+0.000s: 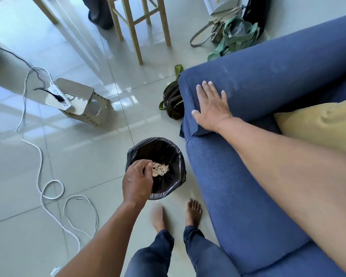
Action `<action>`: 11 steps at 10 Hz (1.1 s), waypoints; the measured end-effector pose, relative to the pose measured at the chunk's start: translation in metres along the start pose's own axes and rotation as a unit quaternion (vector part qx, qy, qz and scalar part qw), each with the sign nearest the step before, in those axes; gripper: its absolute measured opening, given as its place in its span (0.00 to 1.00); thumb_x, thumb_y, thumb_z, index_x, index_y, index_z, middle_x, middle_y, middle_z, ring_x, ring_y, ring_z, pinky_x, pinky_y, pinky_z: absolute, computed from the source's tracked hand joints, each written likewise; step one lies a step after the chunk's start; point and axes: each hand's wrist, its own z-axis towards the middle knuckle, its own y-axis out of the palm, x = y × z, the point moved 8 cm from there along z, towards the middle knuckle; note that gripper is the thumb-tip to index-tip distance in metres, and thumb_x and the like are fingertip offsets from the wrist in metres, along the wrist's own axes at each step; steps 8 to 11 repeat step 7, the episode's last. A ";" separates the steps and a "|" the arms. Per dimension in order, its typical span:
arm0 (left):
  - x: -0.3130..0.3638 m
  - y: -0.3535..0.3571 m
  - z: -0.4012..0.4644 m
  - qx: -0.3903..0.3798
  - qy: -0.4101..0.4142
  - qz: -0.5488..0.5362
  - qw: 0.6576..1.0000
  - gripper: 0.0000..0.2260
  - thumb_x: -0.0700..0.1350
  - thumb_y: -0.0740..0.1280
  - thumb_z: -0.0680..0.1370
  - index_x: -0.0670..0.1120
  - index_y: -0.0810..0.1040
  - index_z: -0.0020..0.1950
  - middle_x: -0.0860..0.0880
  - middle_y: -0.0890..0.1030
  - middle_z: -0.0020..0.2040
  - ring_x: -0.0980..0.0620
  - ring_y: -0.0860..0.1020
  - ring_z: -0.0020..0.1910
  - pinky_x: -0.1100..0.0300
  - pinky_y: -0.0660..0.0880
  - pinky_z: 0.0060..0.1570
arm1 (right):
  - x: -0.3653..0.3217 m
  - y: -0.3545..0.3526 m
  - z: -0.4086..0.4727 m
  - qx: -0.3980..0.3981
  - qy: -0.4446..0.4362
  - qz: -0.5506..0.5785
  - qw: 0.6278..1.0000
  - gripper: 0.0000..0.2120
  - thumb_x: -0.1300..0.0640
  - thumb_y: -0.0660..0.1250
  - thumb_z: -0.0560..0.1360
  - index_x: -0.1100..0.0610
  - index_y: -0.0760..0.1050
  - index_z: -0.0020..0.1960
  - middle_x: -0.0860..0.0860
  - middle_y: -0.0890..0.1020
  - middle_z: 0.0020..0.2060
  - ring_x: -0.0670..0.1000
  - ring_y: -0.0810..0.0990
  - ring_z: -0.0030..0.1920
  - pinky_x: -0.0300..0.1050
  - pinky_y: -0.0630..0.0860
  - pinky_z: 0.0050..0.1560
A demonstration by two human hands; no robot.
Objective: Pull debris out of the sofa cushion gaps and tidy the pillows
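Left hand (137,179) pinches debris (160,169) over lined bin (169,145): drop it centrally, low. Right hand (212,107) flat, fingers released, steadies sofa armrest (268,76).

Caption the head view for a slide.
Left hand over the lined bin with debris; right hand flat on the sofa arm.

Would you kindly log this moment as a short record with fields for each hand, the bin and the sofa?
left hand: over the bin, fingers curled, with pale debris at its fingertips
right hand: flat, fingers spread, resting on the blue sofa armrest
bin: black-lined, on the tiled floor beside the sofa
pillow: yellow, on the sofa seat
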 end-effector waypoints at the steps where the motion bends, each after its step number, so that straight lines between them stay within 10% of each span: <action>1: 0.031 -0.020 -0.022 -0.005 0.023 0.012 1.000 0.06 0.50 0.68 0.80 0.51 0.81 0.45 0.57 0.81 0.46 0.52 0.79 0.49 0.59 0.70 0.46 | 0.016 -0.023 -0.053 0.002 0.020 0.062 0.998 0.37 0.47 0.58 0.82 0.58 0.45 0.83 0.55 0.46 0.83 0.55 0.41 0.83 0.64 0.47 0.80; 4: 0.084 -0.014 -0.121 -0.189 0.201 0.065 0.959 0.23 0.50 0.66 0.80 0.51 0.71 0.75 0.51 0.78 0.69 0.50 0.78 0.65 0.48 0.73 0.65 | 0.038 -0.013 -0.339 0.093 0.194 0.193 0.957 0.33 0.49 0.58 0.84 0.59 0.50 0.82 0.55 0.53 0.83 0.55 0.46 0.83 0.59 0.53 0.80; 7: 0.030 -0.070 -0.231 -0.263 0.288 0.129 0.912 0.18 0.43 0.69 0.79 0.48 0.78 0.69 0.48 0.79 0.69 0.45 0.78 0.66 0.52 0.74 0.62 | 0.025 0.003 -0.610 0.226 0.420 0.224 0.850 0.30 0.48 0.59 0.83 0.59 0.59 0.81 0.55 0.60 0.81 0.55 0.54 0.82 0.58 0.59 0.79; 11: 0.030 -0.070 -0.231 -0.263 0.288 0.129 0.912 0.18 0.43 0.69 0.79 0.48 0.78 0.69 0.48 0.79 0.69 0.45 0.78 0.66 0.52 0.74 0.62 | 0.025 0.003 -0.610 0.226 0.420 0.224 0.850 0.30 0.48 0.59 0.83 0.59 0.59 0.81 0.55 0.60 0.81 0.55 0.54 0.82 0.58 0.59 0.79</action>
